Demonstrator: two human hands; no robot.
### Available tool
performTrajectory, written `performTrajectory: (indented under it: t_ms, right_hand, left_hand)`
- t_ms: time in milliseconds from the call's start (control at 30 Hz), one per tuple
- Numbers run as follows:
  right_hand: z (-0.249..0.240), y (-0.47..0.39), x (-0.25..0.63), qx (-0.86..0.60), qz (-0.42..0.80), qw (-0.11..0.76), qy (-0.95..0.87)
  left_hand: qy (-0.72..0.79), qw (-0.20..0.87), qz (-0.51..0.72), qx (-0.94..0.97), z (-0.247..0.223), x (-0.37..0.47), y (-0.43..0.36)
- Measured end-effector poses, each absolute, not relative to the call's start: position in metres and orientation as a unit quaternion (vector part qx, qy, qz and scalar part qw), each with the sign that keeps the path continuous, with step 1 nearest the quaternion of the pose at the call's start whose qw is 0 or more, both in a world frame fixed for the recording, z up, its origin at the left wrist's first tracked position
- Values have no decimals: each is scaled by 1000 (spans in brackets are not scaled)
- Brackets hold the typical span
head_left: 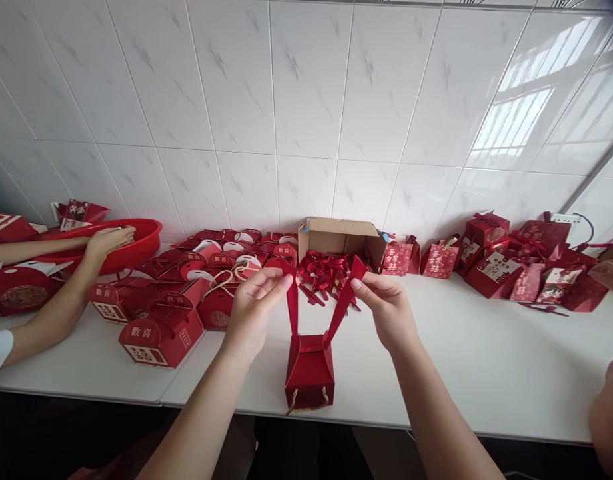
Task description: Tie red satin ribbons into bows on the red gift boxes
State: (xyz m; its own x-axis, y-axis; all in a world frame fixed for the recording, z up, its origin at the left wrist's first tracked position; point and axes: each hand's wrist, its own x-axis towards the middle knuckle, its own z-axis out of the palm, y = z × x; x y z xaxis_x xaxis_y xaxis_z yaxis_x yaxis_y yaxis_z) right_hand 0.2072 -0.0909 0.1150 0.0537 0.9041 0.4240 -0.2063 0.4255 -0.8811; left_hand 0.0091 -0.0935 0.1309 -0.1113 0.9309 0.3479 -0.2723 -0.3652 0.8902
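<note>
A small red gift box (310,377) stands on the white table near its front edge, with a twisted gold cord hanging at its near side. A dark red ribbon (342,308) runs through its top, both ends drawn upward in a V. My left hand (256,300) pinches the left ribbon end between thumb and fingers. The right end is pinched by my right hand (384,303). Behind the hands, an open cardboard carton (339,235) lies on its side with a heap of loose red ribbons (321,270) spilling out.
Several red gift boxes (159,337) crowd the table at left, beside a red plastic basin (149,243) that a co-worker's hand (109,240) reaches into. Several ribboned boxes (494,273) are grouped at right, near another person's hand (609,275). A tiled wall (306,100) rises behind.
</note>
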Motion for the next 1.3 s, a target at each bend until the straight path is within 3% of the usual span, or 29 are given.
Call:
performTrajectory:
  t_ms: [833, 1067, 1300]
  right_hand:
    - [114, -98, 211, -324, 417, 668, -524]
    - [120, -96, 198, -301, 444, 613, -581]
    - [113, -99, 185, -263, 429, 488, -713]
  left_hand:
    - [331, 436, 688, 476, 132, 8, -96]
    - [342, 420, 649, 534, 123, 6, -98]
    - [388, 355, 533, 662, 124, 10, -103]
